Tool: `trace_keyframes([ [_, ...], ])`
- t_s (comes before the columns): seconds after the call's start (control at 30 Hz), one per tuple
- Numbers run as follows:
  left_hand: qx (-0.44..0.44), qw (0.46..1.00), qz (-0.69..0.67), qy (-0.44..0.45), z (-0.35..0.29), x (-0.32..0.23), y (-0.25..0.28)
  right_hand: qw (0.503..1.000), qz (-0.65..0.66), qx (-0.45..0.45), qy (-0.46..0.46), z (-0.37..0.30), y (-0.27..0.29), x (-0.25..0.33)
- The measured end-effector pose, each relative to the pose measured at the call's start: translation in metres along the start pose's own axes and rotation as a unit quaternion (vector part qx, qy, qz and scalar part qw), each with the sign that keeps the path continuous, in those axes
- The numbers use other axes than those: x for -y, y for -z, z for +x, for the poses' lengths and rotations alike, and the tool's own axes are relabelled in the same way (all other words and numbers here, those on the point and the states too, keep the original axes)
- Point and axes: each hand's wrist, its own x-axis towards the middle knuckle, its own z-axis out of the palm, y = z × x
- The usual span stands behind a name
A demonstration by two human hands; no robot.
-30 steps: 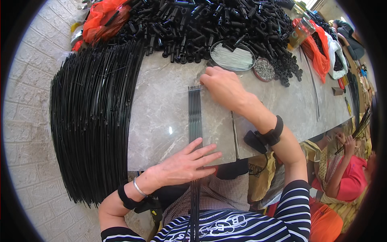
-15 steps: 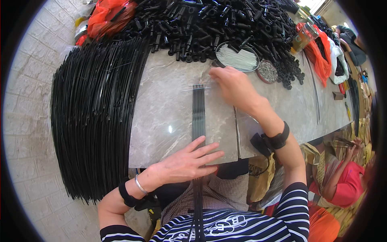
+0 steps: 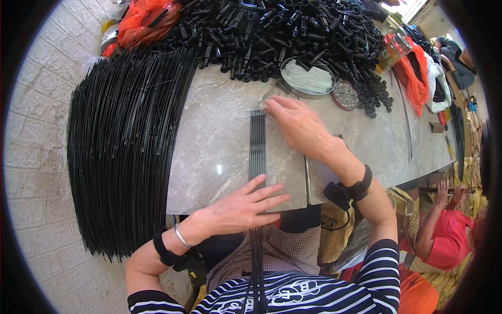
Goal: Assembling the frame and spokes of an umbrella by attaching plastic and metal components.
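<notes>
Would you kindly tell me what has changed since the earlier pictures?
The right hand, which half a second ago was farther right, has come back left, its fingers at the far end of the flat row of thin black rods. Two thin silvery pins now jut out leftward there; a second ago only one showed plainly. The left hand stays spread across the rods.

A dark, white-striped shirt [image 3: 342, 301] with white print is worn, with black forearm bands [image 3: 361, 184], a silver bangle [image 3: 181, 236] and checked cloth [image 3: 297, 247].
</notes>
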Motion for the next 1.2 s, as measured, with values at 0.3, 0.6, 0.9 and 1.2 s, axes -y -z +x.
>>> trace_keyframes([
  [0.3, 0.012, 1.000, 0.003, 0.002, -0.003, -0.004, -0.005, 0.999, 0.048, 0.014, -0.018, -0.001, -0.005, 0.008],
  [0.6, 0.009, 0.999, 0.034, 0.037, -0.008, -0.003, -0.002, 0.873, 0.459, 0.163, 0.031, -0.045, 0.079, 0.081],
  [0.9, -0.027, 0.997, 0.067, 0.031, -0.002, 0.000, -0.016, 0.966, 0.258, 0.012, 0.036, -0.100, 0.039, 0.156],
  [1.2, -0.044, 0.997, 0.058, 0.014, -0.007, 0.000, -0.016, 0.961, 0.270, -0.059, -0.023, -0.107, 0.051, 0.179],
])
